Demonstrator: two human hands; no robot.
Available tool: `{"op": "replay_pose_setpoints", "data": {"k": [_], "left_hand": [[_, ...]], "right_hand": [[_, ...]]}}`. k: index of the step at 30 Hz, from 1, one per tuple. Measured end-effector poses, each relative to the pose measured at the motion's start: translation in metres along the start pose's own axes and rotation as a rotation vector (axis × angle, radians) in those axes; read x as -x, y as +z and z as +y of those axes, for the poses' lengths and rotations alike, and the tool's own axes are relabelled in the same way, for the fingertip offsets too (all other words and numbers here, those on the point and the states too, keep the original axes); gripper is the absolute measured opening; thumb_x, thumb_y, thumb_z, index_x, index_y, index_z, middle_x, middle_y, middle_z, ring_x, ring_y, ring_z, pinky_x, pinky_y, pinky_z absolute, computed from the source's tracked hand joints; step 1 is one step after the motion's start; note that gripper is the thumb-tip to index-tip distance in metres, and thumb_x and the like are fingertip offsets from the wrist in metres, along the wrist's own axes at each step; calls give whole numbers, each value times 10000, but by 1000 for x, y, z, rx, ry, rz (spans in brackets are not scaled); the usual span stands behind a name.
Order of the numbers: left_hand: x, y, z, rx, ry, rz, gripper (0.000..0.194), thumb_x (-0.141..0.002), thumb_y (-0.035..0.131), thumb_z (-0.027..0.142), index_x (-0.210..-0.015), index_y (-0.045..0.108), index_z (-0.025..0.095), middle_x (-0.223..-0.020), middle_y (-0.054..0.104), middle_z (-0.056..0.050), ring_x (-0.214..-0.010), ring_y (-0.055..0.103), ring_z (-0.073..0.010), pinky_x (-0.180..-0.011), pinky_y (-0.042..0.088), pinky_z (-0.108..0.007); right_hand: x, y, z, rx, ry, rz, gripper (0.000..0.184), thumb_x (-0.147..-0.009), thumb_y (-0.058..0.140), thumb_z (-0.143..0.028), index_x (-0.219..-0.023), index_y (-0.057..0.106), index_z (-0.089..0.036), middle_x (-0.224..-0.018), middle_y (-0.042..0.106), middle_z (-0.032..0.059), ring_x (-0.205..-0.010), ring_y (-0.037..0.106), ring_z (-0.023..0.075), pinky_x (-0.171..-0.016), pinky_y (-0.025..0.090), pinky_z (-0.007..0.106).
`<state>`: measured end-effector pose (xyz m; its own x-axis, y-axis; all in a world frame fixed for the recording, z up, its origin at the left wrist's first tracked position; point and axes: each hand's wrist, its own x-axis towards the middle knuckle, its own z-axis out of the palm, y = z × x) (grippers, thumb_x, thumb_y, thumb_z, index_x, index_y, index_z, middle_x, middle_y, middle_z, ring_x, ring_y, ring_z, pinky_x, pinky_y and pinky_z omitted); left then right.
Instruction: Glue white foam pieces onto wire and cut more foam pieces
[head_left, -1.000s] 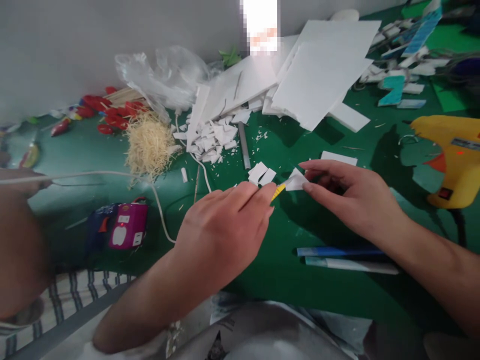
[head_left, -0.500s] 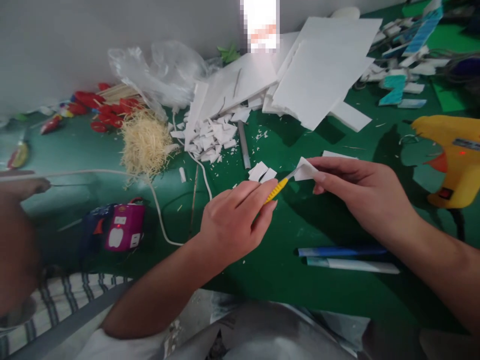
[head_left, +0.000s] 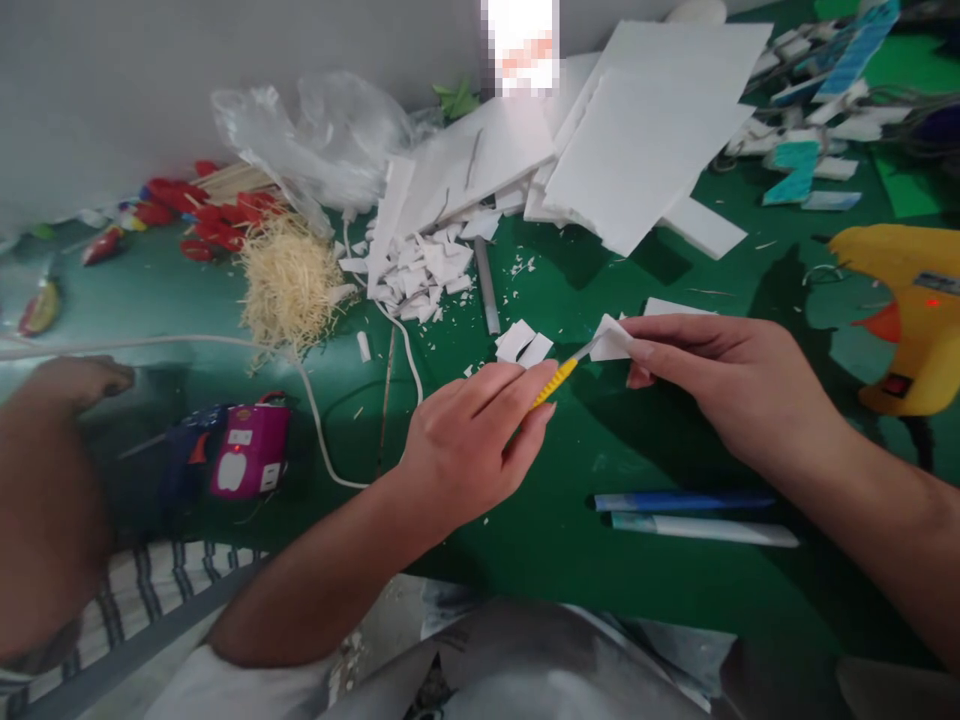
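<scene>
While both forearms reach in above the green surface (head_left: 570,540), the left hand (head_left: 472,440) curls tight around a yellow-handled knife (head_left: 555,379), blade touching the white foam piece (head_left: 611,340). Right hand (head_left: 731,385) pinches that piece just beyond, with foam scraps (head_left: 420,270) farther back.

Two hands work over the green tabletop (head_left: 570,560): the left hand (head_left: 469,445) grips one yellow-handled knife (head_left: 556,380), and the right hand (head_left: 739,385) pinches one small white foam piece (head_left: 611,340). Two loose foam squares (head_left: 523,345) lie just beside the knife, two long blue-and-white strips (head_left: 690,512) lie side by side nearer the person, and one grey pen (head_left: 487,290) lies by one heap of foam scraps (head_left: 420,275). There is also one yellow glue gun (head_left: 911,320), one small pink glue gun (head_left: 251,450), one straw pile (head_left: 289,285), one clear plastic bag (head_left: 322,145), and one other person's hand (head_left: 79,385) at the left edge.
</scene>
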<state>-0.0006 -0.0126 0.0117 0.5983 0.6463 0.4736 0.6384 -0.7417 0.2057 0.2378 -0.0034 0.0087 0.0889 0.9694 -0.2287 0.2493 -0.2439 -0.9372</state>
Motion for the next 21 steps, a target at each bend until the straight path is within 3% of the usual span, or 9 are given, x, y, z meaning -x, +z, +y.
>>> {"op": "replay_pose_setpoints", "data": {"k": [15, 21], "left_hand": [[-2, 0, -2, 76, -21, -38, 218, -998, 608, 142, -1193, 699, 106, -996, 790, -81, -846, 771, -153, -744, 630, -239], [-2, 1, -1, 62, -29, -42, 215, -1014, 582, 160, -1199, 687, 125, -984, 785, -67, -843, 763, -146, -728, 625, -234]], "right_hand": [[0, 1, 1, -6, -22, -17, 384, -686, 848, -616, -876, 838, -283, -689, 722, 8, -630, 683, 177, -636, 601, 343], [0, 1, 2, 3, -18, -27, 330, -724, 834, -536, -914, 849, -267, -703, 741, 16, -630, 696, 177, -637, 606, 331]]}}
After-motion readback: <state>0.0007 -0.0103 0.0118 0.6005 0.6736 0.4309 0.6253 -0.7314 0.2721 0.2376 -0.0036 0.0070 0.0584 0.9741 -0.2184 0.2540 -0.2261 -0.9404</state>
